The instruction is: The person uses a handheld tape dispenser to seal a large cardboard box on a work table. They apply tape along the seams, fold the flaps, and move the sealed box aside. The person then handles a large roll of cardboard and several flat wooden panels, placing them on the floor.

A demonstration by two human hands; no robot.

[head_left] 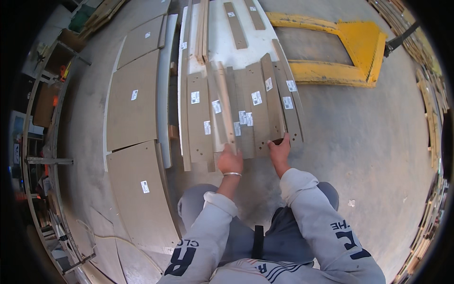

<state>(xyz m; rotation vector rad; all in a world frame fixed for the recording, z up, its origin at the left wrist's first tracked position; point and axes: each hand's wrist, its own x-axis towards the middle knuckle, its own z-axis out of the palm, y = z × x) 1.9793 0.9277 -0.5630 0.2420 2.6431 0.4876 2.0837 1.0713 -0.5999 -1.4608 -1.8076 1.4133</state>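
My left hand [230, 162], a bracelet at its wrist, is closed round the near end of a narrow wooden board [225, 102]. That board is tipped up on edge, and its far part is blurred. To the right, my right hand [280, 150] grips the near end of another brown board [270, 90], which has a white label and lies slightly tilted. Between and around them lie several labelled brown boards [195, 113] side by side, some with drilled holes. Under them is a white panel [215, 33].
Large brown panels [132, 111] lie in a row on the left. A yellow pallet jack [364, 52] stands at the far right. More narrow boards [235, 26] rest farther up the white panel. A metal rack [49, 161] lines the left side, and stacked planks [432, 113] the right.
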